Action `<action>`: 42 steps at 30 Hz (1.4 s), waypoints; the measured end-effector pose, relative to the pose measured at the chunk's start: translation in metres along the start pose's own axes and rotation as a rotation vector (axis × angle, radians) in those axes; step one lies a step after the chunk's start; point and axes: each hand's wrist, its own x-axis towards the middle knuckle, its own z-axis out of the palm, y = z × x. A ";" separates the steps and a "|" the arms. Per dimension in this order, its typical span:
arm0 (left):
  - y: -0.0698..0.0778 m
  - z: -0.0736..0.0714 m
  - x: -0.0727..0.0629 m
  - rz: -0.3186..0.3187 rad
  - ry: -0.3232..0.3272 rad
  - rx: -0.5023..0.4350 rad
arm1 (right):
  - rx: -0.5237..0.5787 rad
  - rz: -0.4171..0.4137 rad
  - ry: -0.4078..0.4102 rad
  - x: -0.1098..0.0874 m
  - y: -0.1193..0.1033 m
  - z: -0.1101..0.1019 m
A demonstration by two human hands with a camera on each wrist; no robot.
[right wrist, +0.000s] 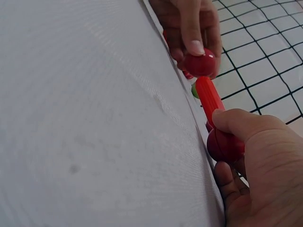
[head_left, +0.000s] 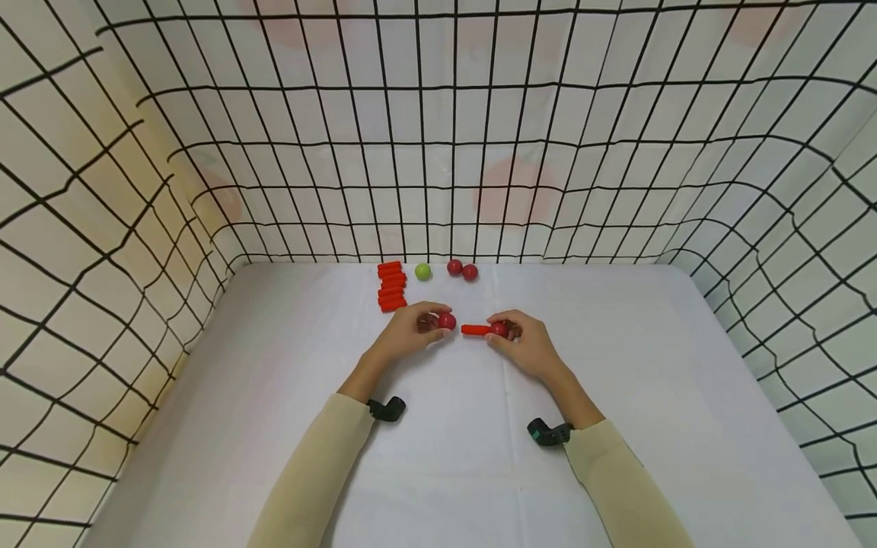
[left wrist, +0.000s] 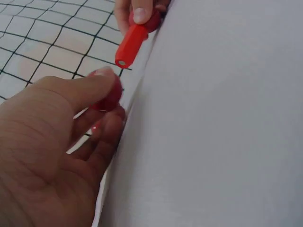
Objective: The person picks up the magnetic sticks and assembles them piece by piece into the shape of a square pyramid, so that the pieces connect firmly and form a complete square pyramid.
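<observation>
My left hand pinches a dark red ball between thumb and fingertips. Facing it, my right hand grips a second dark red ball, from which a bright red rod sticks out to the left. In the head view a small gap separates the rod's free end from the left ball. A small grey spot marks that end of the rod in the left wrist view. The right thumb lies where the rod meets its ball in the right wrist view.
Beyond the left hand, several red rods lie stacked in a column on the white tabletop. A green ball and two dark red balls sit along the back edge. Black netting rises behind and at both sides.
</observation>
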 end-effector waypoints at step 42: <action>-0.006 0.007 -0.008 -0.030 -0.018 0.021 | 0.004 -0.032 -0.144 0.008 -0.015 0.002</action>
